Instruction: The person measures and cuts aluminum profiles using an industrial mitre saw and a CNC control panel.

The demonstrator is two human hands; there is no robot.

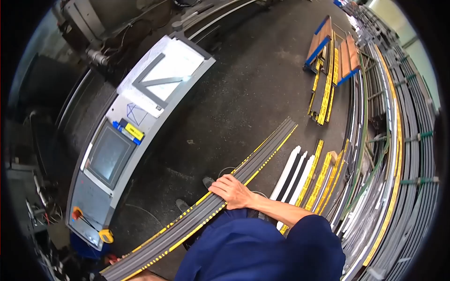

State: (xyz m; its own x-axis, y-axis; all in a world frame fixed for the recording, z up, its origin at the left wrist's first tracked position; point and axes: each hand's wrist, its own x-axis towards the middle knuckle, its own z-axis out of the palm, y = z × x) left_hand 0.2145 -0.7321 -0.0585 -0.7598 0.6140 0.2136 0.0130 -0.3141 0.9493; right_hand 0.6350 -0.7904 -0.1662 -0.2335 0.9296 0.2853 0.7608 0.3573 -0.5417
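A long dark grey profile point(187, 220) with yellow tape along both edges runs diagonally in front of my body, from the lower left to the middle of the view. My right hand point(232, 191) is closed over its upper face near the middle, fingers wrapped across it. At the profile's lower left end, my left hand point(146, 276) shows only in part at the bottom edge of the view, beside and under the profile; most of its fingers are hidden.
On the left stands a machine panel with a screen point(111, 154), papers point(173, 61), markers point(129, 132) and a yellow tape measure point(106, 235). Taped profiles point(323, 182) and white strips point(288, 173) lie to the right, near a cart point(349, 58) and long racks of profiles point(415, 140).
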